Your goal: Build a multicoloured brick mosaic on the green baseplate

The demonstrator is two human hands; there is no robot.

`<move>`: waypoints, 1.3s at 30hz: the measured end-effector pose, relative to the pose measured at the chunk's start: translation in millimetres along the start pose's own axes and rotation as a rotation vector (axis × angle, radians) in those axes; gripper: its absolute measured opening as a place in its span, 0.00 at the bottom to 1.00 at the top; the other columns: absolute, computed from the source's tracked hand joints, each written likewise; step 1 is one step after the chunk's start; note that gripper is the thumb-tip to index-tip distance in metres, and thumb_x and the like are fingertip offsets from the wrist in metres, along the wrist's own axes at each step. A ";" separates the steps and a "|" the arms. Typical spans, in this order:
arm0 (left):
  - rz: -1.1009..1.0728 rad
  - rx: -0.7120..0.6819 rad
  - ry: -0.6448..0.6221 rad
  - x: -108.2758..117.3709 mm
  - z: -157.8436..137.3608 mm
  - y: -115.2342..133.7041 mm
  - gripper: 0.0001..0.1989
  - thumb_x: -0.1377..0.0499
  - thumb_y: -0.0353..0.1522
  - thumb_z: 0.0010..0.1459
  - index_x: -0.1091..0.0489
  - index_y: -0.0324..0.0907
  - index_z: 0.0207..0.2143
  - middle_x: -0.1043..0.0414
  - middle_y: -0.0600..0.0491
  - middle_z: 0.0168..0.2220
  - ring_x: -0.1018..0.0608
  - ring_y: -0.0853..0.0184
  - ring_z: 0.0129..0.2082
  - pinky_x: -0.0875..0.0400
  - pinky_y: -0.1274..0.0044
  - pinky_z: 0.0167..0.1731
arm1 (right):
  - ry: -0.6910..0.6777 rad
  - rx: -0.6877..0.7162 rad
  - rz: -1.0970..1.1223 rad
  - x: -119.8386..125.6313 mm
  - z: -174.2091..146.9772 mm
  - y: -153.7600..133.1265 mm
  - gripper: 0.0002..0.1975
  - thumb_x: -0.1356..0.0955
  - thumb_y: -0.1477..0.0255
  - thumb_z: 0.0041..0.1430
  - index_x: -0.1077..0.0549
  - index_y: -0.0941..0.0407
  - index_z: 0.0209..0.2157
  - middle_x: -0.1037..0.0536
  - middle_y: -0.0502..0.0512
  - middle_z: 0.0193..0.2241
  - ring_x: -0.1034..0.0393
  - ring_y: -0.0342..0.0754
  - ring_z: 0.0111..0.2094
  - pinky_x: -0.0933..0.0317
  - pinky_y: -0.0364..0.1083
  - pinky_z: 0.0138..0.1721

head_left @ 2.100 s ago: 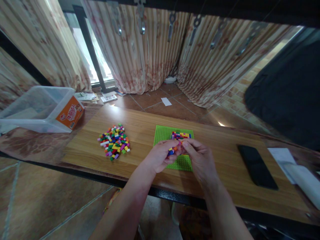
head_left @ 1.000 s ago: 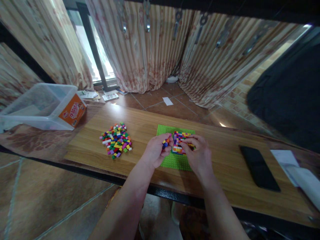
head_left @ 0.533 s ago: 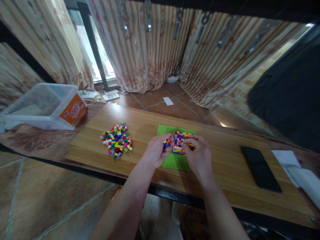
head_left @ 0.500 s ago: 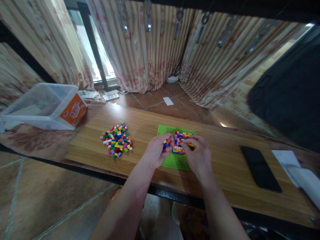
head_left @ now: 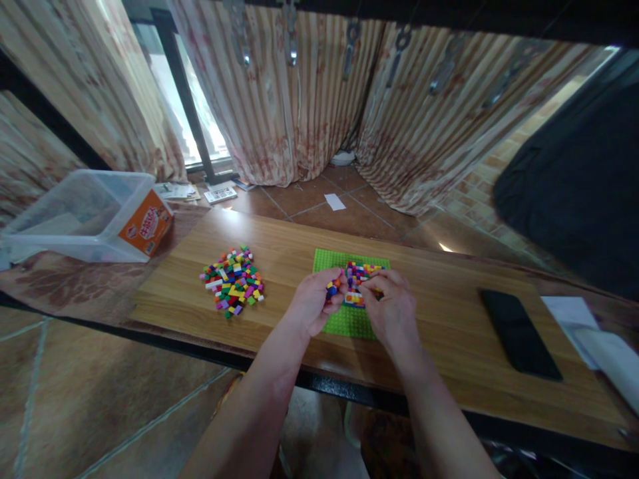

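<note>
Several small toy bricks (head_left: pixel 333 288), orange, blue and yellow among them, sit in the curled fingers of my left hand (head_left: pixel 315 299). My right hand (head_left: pixel 393 307) is over the brick structure (head_left: pixel 355 273), thumb and forefinger pinched together at its surface. Whatever is between those fingertips is too small to make out. The structure is a low, many-coloured block standing on a green studded baseplate (head_left: pixel 332 258); its right side is partly hidden by my right hand. To the left on the wooden table lies a loose pile of mixed bricks (head_left: pixel 232 281).
A clear plastic bin (head_left: pixel 82 247) with an orange label stands at the table's left end. On the right lie a black phone (head_left: pixel 520 334) and white papers (head_left: pixel 569 313). Striped curtains (head_left: pixel 279 100) hang beyond the table's far edge.
My right hand has shifted slightly left over the brick structure, its fingers still pinched. The left hand keeps its bricks in nearly the same place.
</note>
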State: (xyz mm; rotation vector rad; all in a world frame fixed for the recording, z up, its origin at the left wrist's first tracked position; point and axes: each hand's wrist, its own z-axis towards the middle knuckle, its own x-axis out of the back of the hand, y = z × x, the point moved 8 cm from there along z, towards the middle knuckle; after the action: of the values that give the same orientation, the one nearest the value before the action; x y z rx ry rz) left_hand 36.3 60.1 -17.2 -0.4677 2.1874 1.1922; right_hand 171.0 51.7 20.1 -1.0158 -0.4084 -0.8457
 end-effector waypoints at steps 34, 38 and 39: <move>0.223 0.032 -0.081 -13.8 -1.9 -12.5 0.11 0.39 0.34 0.53 0.31 0.36 0.23 0.35 0.55 0.19 0.41 0.80 0.12 0.62 0.83 0.13 | -0.011 -0.068 0.413 9.8 -5.0 -8.7 0.06 0.30 0.68 0.60 0.19 0.51 0.35 0.21 0.55 0.43 0.26 0.51 0.47 0.35 0.54 0.52; 0.166 -0.001 -0.030 -7.9 -0.7 -6.4 0.08 0.40 0.32 0.53 0.28 0.35 0.26 0.36 0.55 0.20 0.41 0.80 0.13 0.62 0.83 0.13 | 0.062 -0.105 0.340 16.7 -3.8 1.0 0.06 0.30 0.68 0.60 0.19 0.52 0.34 0.21 0.55 0.41 0.26 0.51 0.46 0.35 0.54 0.51; 0.144 -0.017 -0.002 -4.7 0.1 -4.0 0.08 0.41 0.31 0.54 0.28 0.34 0.26 0.36 0.55 0.20 0.41 0.81 0.13 0.61 0.84 0.13 | 0.073 -0.110 0.317 18.0 -3.6 3.7 0.07 0.30 0.68 0.60 0.19 0.52 0.34 0.21 0.56 0.41 0.27 0.51 0.45 0.35 0.54 0.51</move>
State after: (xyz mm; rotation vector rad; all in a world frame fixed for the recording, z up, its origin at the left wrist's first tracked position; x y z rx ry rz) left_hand 42.1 58.2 -16.7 -0.3202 2.2424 1.2869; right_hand 184.8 41.9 28.0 -1.1134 -0.1337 -0.6222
